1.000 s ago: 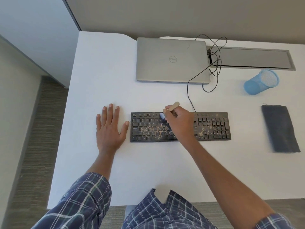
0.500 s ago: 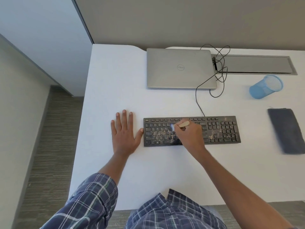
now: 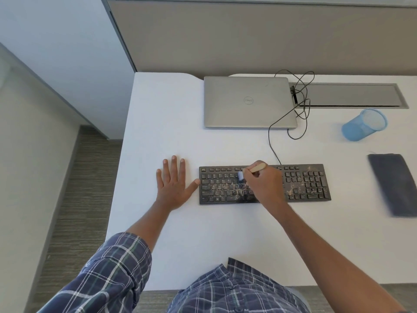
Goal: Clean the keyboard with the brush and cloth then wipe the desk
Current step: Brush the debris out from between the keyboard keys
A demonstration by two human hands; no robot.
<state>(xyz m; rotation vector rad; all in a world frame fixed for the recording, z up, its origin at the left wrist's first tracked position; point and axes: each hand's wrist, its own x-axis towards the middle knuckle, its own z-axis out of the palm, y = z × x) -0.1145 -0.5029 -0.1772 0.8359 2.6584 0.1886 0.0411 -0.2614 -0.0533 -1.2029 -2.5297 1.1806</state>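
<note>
A black keyboard (image 3: 304,184) lies on the white desk (image 3: 203,233), with tan crumbs scattered over its letter keys and number pad. My right hand (image 3: 264,184) grips a small brush (image 3: 257,168) by its wooden handle, and the pale bristles touch the upper letter rows. My left hand (image 3: 173,184) lies flat on the desk at the keyboard's left end, fingers straight, with the thumb tip against the keyboard's edge. A folded dark grey cloth (image 3: 393,184) sits on the desk to the right of the keyboard.
A shut silver laptop (image 3: 248,101) lies behind the keyboard. The keyboard's black cable (image 3: 300,105) loops toward a grey cable tray (image 3: 352,96). A blue mesh cup (image 3: 363,125) lies tipped at the right. The desk's left edge drops to carpeted floor.
The brush tip shifted slightly across the upper letter keys under my right hand. My left hand kept its place beside the keyboard. The camera view moved, so everything sits further right and lower in frame.
</note>
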